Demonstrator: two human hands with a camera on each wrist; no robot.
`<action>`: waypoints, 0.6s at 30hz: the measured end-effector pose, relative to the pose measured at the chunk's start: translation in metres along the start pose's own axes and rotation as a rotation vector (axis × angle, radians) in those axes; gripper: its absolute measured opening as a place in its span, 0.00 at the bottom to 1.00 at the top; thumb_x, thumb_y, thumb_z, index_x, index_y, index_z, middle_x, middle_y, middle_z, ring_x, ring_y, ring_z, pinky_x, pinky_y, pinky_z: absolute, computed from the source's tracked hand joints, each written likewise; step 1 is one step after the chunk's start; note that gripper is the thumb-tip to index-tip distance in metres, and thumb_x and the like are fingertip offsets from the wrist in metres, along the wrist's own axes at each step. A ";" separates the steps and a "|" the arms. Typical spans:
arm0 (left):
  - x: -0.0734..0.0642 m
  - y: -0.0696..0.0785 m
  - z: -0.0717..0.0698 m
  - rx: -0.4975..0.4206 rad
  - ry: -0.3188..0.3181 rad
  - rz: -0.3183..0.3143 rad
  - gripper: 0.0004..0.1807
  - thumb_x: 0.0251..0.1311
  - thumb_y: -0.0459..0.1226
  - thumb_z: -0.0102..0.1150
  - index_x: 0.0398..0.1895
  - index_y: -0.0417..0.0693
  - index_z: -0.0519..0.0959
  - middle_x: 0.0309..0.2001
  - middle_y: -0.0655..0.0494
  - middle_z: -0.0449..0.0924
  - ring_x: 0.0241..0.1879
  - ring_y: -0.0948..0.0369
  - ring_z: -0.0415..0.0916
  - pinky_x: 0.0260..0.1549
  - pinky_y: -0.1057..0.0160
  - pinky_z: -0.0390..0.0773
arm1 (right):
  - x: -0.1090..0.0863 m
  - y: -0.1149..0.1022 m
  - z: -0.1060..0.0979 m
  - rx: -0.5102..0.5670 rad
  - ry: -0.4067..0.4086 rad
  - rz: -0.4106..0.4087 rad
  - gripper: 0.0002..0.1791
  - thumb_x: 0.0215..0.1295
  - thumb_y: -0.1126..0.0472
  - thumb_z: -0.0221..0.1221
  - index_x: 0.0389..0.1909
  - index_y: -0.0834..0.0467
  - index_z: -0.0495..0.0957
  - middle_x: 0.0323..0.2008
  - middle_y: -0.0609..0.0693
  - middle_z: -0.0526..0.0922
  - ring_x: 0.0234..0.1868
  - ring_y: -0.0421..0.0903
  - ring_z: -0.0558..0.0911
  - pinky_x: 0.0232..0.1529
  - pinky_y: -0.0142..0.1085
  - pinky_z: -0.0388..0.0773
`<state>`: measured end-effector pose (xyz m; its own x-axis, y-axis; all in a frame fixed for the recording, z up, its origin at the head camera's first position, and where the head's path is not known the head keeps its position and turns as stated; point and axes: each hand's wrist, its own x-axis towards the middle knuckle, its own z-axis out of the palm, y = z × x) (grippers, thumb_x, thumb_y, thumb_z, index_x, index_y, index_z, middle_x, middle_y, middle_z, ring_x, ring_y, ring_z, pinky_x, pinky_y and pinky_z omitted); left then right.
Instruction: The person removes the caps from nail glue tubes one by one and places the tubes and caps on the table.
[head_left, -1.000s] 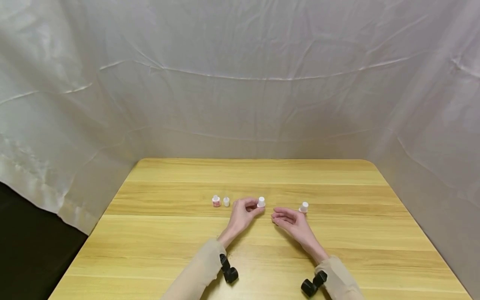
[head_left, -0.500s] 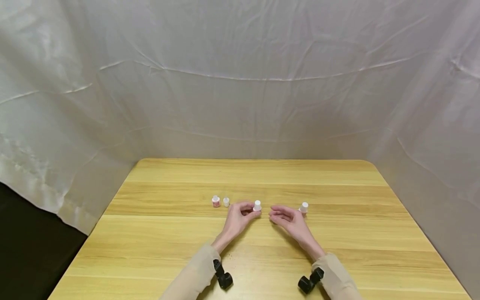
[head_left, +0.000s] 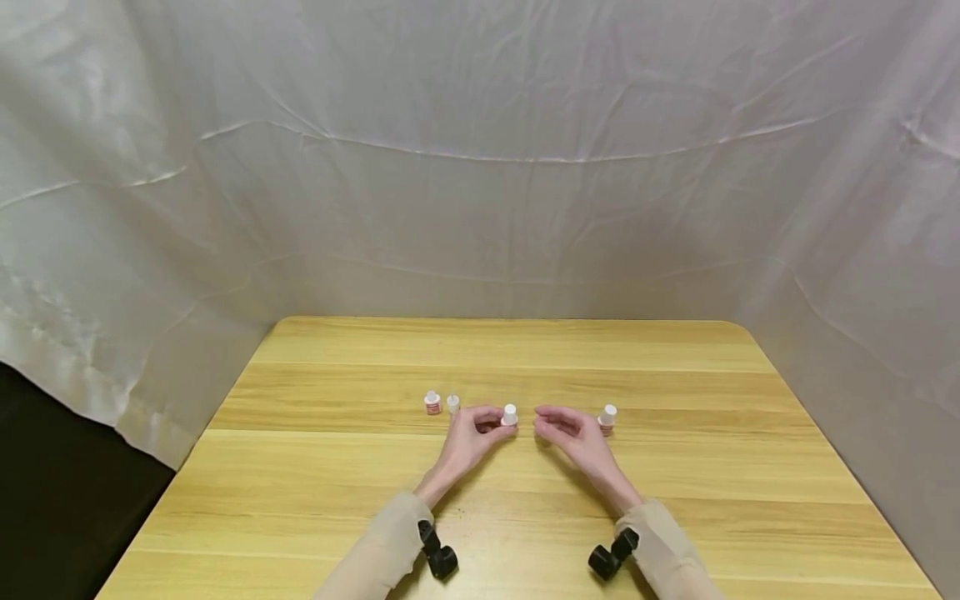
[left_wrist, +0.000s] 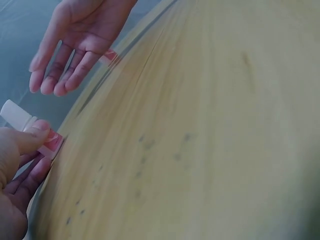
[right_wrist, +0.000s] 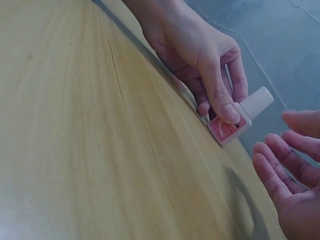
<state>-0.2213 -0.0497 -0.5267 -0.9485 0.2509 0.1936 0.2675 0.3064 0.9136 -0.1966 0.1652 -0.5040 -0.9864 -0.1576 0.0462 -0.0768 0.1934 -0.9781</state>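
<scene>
My left hand (head_left: pixel 467 440) pinches a small white bottle (head_left: pixel 510 415) with a tall white cap, between thumb and fingers. Its pink label shows in the right wrist view, where the bottle (right_wrist: pixel 231 129) stands upright with its base at the tabletop. My right hand (head_left: pixel 579 440) hovers just to the right with fingers loosely bent, apart from the bottle and holding nothing. Beyond the back of that hand stands a second capped bottle (head_left: pixel 608 417), its lower part partly hidden.
Left of my left hand stand an uncapped bottle (head_left: pixel 432 404) with a pink label and, beside it, a small white piece (head_left: pixel 453 402) with a thin tip. The wooden table (head_left: pixel 360 492) ends at a pale curtain (head_left: pixel 510 217) on the far side.
My left hand has drawn the bottle a little left and nearer to me. My right hand has moved slightly left, its fingers still loosely bent.
</scene>
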 end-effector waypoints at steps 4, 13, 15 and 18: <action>0.000 0.000 -0.003 -0.001 -0.021 0.019 0.12 0.57 0.35 0.72 0.44 0.41 0.87 0.42 0.46 0.90 0.37 0.61 0.87 0.39 0.71 0.85 | 0.004 -0.002 0.004 -0.014 0.012 -0.013 0.20 0.69 0.62 0.63 0.58 0.68 0.78 0.52 0.67 0.84 0.44 0.31 0.83 0.53 0.23 0.79; 0.000 -0.001 -0.007 -0.049 -0.091 0.025 0.13 0.56 0.31 0.72 0.45 0.39 0.86 0.41 0.44 0.90 0.38 0.54 0.89 0.38 0.71 0.85 | 0.013 -0.001 0.011 -0.034 0.000 -0.041 0.20 0.69 0.61 0.63 0.57 0.67 0.79 0.52 0.66 0.85 0.45 0.33 0.84 0.50 0.24 0.80; 0.000 -0.001 -0.007 -0.053 -0.094 0.015 0.13 0.55 0.31 0.72 0.45 0.40 0.86 0.41 0.45 0.90 0.38 0.54 0.89 0.38 0.71 0.85 | 0.015 -0.001 0.013 -0.043 0.002 -0.050 0.19 0.68 0.61 0.64 0.56 0.66 0.80 0.51 0.65 0.85 0.45 0.35 0.84 0.50 0.24 0.80; 0.000 -0.001 -0.007 -0.053 -0.091 0.014 0.13 0.55 0.31 0.73 0.45 0.40 0.86 0.41 0.44 0.90 0.37 0.55 0.89 0.38 0.72 0.85 | 0.018 -0.001 0.015 -0.052 -0.001 -0.066 0.19 0.68 0.61 0.64 0.55 0.67 0.80 0.50 0.65 0.86 0.46 0.38 0.84 0.51 0.24 0.80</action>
<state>-0.2230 -0.0563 -0.5255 -0.9246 0.3381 0.1753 0.2688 0.2535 0.9292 -0.2123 0.1474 -0.5050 -0.9789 -0.1725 0.1096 -0.1486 0.2324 -0.9612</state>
